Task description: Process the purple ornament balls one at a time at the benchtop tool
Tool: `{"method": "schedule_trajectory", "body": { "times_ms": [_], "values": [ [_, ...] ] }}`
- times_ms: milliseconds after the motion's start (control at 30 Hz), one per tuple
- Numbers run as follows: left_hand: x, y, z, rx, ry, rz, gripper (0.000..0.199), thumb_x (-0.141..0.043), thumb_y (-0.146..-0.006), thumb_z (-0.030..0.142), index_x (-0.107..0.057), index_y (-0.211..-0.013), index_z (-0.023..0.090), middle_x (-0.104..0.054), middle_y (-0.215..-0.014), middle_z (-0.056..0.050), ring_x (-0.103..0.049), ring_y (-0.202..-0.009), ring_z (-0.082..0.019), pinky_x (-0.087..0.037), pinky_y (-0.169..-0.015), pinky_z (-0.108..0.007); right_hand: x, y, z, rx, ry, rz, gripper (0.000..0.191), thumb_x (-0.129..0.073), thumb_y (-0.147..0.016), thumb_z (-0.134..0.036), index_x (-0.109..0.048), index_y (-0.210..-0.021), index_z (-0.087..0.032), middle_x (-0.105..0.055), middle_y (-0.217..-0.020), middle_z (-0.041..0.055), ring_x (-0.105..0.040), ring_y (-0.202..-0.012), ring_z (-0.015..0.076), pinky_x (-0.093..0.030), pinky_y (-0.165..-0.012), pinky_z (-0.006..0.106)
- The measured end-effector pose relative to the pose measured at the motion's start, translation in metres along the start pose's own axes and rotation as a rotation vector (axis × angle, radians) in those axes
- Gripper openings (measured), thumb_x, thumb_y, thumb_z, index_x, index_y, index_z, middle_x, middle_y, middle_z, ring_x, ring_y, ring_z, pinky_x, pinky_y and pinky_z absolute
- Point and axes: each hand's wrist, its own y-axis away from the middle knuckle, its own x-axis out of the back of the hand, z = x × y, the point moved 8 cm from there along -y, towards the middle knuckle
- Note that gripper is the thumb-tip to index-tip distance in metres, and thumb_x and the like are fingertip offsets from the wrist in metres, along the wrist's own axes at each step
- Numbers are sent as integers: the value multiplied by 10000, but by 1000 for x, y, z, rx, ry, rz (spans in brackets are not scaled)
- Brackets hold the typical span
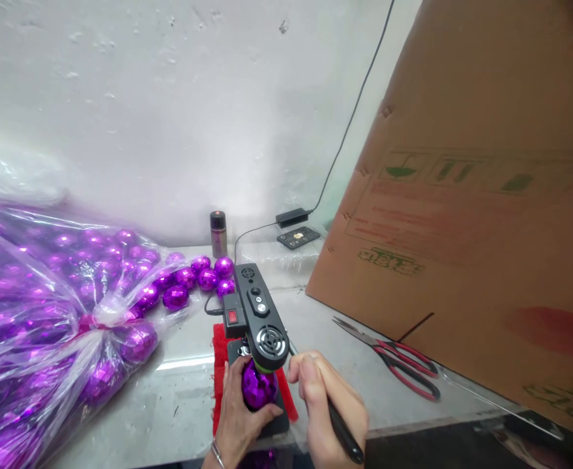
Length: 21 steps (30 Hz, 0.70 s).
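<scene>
My left hand (244, 413) is wrapped around a shiny purple faceted ball (259, 385), fingers on its left side and thumb across its near side. The ball sits right under the round front end of a black tabletop device (261, 312) with a vented top and a red switch (232, 316). To the right, my right hand (332, 407) is closed round a black-handled tool (343, 433). A short piece of thin shaft shows beyond the fist, beside the device; its tip is hidden. Under the device lies a red cloth (218, 378).
On the left is a tied clear plastic bag (61, 326) of purple balls, with several loose balls (186, 278) beside it. Behind stand a dark-capped bottle (218, 234), a power adapter (293, 217) and a phone (298, 237). Red-handled scissors (398, 361) lie before a cardboard box (462, 228).
</scene>
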Motion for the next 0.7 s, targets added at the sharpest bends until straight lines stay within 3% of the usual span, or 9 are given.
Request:
{"method": "schedule_trajectory", "body": {
  "times_ms": [233,433,700],
  "values": [
    [3,2,5,-37,-1,54,671,-858,-642,368,-699,-1273,203,-784,-1110,-115,-760,-1058,-366,-650,-918,-512,0,4,-1,-49,-1,24,440,-426,-1145,-372,-535,-745,-227,-503,-672,-28,-333,-547,120,-384,-585,282],
    [2,3,5,-45,26,83,649,-845,-648,358,-700,-1262,206,-796,-1092,-107,-774,-1030,-346,-665,-883,-478,1,8,-2,-25,50,51,431,-406,-1150,-323,-556,-758,-224,-562,-701,-7,-271,-533,119,-413,-609,294],
    [-2,4,-5,-51,-1,106,670,-841,-643,371,-674,-1268,200,-795,-1133,-125,-773,-1066,-353,-649,-949,-517,2,23,12,-72,51,107,442,-417,-1145,-332,-571,-745,-226,-589,-674,5,-547,-586,140,-377,-583,303]
  ]
}}
